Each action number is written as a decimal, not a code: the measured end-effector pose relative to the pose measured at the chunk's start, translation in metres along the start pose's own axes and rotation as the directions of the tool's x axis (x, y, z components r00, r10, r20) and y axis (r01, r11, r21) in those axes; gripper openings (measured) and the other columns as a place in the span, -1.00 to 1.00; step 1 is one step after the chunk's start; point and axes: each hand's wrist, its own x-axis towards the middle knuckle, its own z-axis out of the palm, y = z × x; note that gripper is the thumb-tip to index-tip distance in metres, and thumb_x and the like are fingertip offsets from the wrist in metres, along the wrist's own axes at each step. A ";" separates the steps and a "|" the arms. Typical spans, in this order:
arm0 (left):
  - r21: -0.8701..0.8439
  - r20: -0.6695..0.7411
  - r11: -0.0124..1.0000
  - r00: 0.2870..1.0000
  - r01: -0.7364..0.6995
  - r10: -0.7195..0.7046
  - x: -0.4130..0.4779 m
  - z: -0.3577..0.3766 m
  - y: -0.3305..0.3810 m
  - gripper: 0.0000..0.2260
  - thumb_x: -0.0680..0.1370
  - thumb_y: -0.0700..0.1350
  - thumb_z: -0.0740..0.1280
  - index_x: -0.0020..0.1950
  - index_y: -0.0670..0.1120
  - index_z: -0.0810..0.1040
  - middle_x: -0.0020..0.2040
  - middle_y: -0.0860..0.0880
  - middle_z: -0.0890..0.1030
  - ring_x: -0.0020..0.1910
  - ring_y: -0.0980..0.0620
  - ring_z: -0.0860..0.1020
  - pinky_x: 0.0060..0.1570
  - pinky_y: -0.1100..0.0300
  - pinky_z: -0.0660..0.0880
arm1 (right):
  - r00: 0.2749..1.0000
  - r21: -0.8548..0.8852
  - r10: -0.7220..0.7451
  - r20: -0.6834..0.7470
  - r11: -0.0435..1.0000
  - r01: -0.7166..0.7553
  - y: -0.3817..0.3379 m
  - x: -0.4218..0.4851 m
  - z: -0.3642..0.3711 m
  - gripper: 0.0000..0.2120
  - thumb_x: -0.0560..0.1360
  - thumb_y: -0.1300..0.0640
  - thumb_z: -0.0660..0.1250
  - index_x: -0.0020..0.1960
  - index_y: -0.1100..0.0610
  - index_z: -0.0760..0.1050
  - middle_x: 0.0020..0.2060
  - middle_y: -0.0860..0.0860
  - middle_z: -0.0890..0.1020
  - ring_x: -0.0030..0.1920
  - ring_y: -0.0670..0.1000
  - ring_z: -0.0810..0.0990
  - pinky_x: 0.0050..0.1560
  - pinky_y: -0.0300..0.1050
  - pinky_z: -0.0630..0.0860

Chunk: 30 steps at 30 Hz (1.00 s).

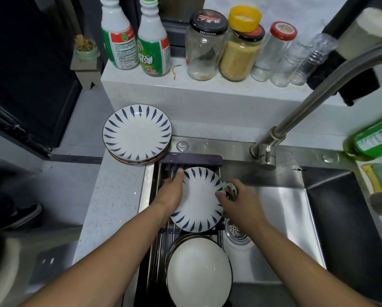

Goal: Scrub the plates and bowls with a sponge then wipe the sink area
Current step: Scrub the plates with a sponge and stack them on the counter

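Bowls (pixel 198 273), head view: stacked at the near-left of the sink (pixel 285 209), on the rack (pixel 163 227). Plate (pixel 198 198) face up over sink's left side. Left hand (pixel 172 191) clamps plate's left rim, thumb on top. Right hand (pixel 236 202) grips green sponge (pixel 229 190) against plate's right rim. Plate stack (pixel 136 134) at sink's far-left corner.

Judgement: plate is stiff, glazed and chip-prone, likely slick when soapy. Best held at the rim, fingers beneath. Sponge is soft and squeezes easily.
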 end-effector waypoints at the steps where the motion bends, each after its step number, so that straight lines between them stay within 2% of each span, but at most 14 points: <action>1: 0.003 -0.005 1.000 1.000 -0.006 0.006 -0.001 0.000 0.001 -0.03 0.37 0.57 0.01 0.61 0.00 0.28 0.52 -0.09 0.44 0.48 -0.15 0.41 0.50 -0.18 0.30 | 1.000 0.014 0.000 0.003 1.000 0.000 0.000 0.000 -0.001 -0.64 0.51 -0.09 0.39 0.28 -0.05 0.48 0.02 -0.02 0.63 -0.01 0.04 0.63 0.06 0.07 0.62; 3: 0.019 -0.014 1.000 1.000 -0.005 0.005 -0.005 -0.002 0.002 0.06 0.26 0.61 -0.01 0.60 0.00 0.29 0.50 -0.08 0.46 0.46 -0.15 0.43 0.48 -0.17 0.33 | 1.000 0.037 -0.004 0.008 0.999 0.003 -0.001 -0.001 -0.003 -0.64 0.52 -0.06 0.39 0.29 -0.07 0.49 0.00 -0.06 0.62 -0.03 0.02 0.64 0.01 0.03 0.64; 4: 0.035 -0.016 0.999 1.000 -0.011 0.011 -0.007 -0.003 0.004 0.05 0.28 0.60 -0.01 0.61 -0.01 0.28 0.51 -0.08 0.45 0.46 -0.15 0.43 0.48 -0.17 0.33 | 1.000 0.056 -0.002 0.015 0.998 0.001 -0.001 -0.001 -0.003 -0.64 0.52 -0.05 0.40 0.30 -0.08 0.49 -0.03 -0.09 0.61 -0.05 0.01 0.65 -0.06 0.00 0.66; 7: 0.113 -0.029 0.993 0.999 -0.042 0.046 -0.014 -0.007 0.007 -0.20 0.57 0.45 0.00 0.61 -0.09 0.26 0.52 -0.12 0.41 0.47 -0.15 0.40 0.45 -0.09 0.33 | 0.999 0.135 0.006 0.046 0.991 -0.012 -0.002 -0.005 -0.005 -0.63 0.54 0.02 0.40 0.33 -0.07 0.48 -0.07 -0.12 0.58 -0.16 -0.08 0.64 -0.39 -0.27 0.58; 8: 0.149 -0.043 0.987 0.997 -0.053 0.060 -0.014 -0.008 0.006 -0.26 0.62 0.39 -0.01 0.60 -0.11 0.28 0.52 -0.13 0.42 0.47 -0.15 0.41 0.42 -0.06 0.34 | 0.998 0.168 0.003 0.058 0.986 -0.013 -0.003 -0.006 -0.007 -0.64 0.55 0.04 0.40 0.32 -0.06 0.48 -0.08 -0.12 0.58 -0.17 -0.10 0.62 -0.43 -0.30 0.55; 11: 0.241 -0.070 0.967 0.992 -0.086 0.105 -0.011 -0.013 0.005 -0.31 0.65 0.35 -0.01 0.51 -0.14 0.40 0.44 -0.15 0.50 0.39 -0.17 0.46 0.41 -0.07 0.37 | 0.994 0.269 0.026 0.107 0.962 -0.054 -0.005 -0.007 -0.012 -0.68 0.56 0.10 0.40 0.28 -0.06 0.49 -0.09 -0.09 0.57 -0.21 -0.04 0.63 -0.37 -0.09 0.65; 13: 0.267 -0.069 0.960 0.991 -0.088 0.110 -0.011 -0.014 0.007 -0.32 0.64 0.35 0.00 0.46 -0.15 0.45 0.39 -0.15 0.53 0.35 -0.17 0.49 0.40 -0.10 0.38 | 0.987 0.319 0.044 0.152 0.944 -0.091 -0.008 -0.007 -0.015 -0.69 0.56 0.12 0.40 0.27 -0.05 0.48 -0.08 -0.02 0.58 -0.25 0.00 0.62 -0.36 -0.04 0.66; 15: 0.286 -0.075 0.953 0.990 -0.095 0.121 -0.012 -0.015 0.008 -0.33 0.65 0.34 0.00 0.45 -0.15 0.46 0.37 -0.15 0.54 0.33 -0.17 0.50 0.38 -0.10 0.39 | 0.985 0.345 0.042 0.169 0.933 -0.099 -0.010 -0.007 -0.019 -0.67 0.56 0.11 0.40 0.30 -0.05 0.48 -0.03 0.03 0.57 -0.24 0.01 0.62 -0.37 -0.06 0.65; 17: 0.305 -0.084 0.945 0.986 -0.115 0.147 -0.014 -0.014 0.009 -0.36 0.66 0.32 0.00 0.43 -0.14 0.47 0.35 -0.13 0.55 0.31 -0.16 0.50 0.36 -0.09 0.40 | 0.986 0.362 0.017 0.166 0.929 -0.077 -0.014 -0.006 -0.025 -0.67 0.57 0.10 0.40 0.31 -0.05 0.48 0.00 0.05 0.59 -0.24 -0.05 0.61 -0.39 -0.18 0.60; 20: 0.314 -0.111 0.939 0.977 -0.138 0.180 -0.020 -0.014 0.013 -0.43 0.68 0.26 0.02 0.40 -0.13 0.48 0.33 -0.11 0.56 0.28 -0.13 0.50 0.22 0.03 0.38 | 0.986 0.375 -0.028 0.164 0.926 -0.036 -0.023 -0.005 -0.033 -0.69 0.57 0.04 0.39 0.29 -0.07 0.49 -0.06 0.08 0.62 -0.37 -0.02 0.58 -0.45 -0.17 0.55; 23: 0.297 -0.156 0.930 0.950 -0.215 0.269 -0.030 -0.018 0.022 -0.52 0.71 0.18 0.04 0.35 -0.12 0.50 0.24 -0.05 0.56 0.20 -0.06 0.48 0.14 0.07 0.33 | 0.992 0.417 -0.032 0.124 0.909 -0.022 -0.032 -0.006 -0.042 -0.75 0.58 0.00 0.37 0.25 -0.08 0.51 -0.21 0.12 0.60 -0.46 0.03 0.53 -0.51 -0.18 0.47; 25: 0.248 -0.182 0.929 0.928 -0.275 0.324 -0.035 -0.023 0.031 -0.58 0.71 0.13 0.06 0.20 -0.12 0.56 0.12 -0.04 0.61 0.14 -0.08 0.53 0.11 0.05 0.38 | 0.995 0.448 -0.014 0.100 0.893 -0.033 -0.036 -0.011 -0.049 -0.78 0.59 -0.04 0.35 0.23 -0.11 0.53 -0.26 0.11 0.59 -0.49 0.04 0.54 -0.54 -0.19 0.43; 27: 0.089 -0.196 0.950 0.930 -0.299 0.311 -0.041 -0.026 0.041 -0.65 0.70 0.07 0.11 -0.06 -0.12 0.54 -0.06 -0.05 0.62 -0.01 -0.10 0.56 0.03 0.01 0.44 | 0.997 0.500 -0.010 0.078 0.866 -0.031 -0.037 -0.019 -0.054 -0.83 0.59 -0.05 0.34 0.17 -0.13 0.55 -0.19 0.13 0.63 -0.50 0.04 0.55 -0.56 -0.20 0.41; 30: -0.128 -0.151 0.949 0.952 -0.287 0.267 -0.054 -0.026 0.053 -0.74 0.69 0.00 0.17 -0.05 -0.11 0.53 -0.07 -0.09 0.66 -0.02 -0.08 0.61 0.20 -0.12 0.53 | 0.998 0.565 0.012 0.054 0.824 -0.040 -0.035 -0.032 -0.061 -0.88 0.60 -0.08 0.32 0.09 -0.14 0.59 -0.18 0.14 0.65 -0.47 0.06 0.54 -0.55 -0.20 0.41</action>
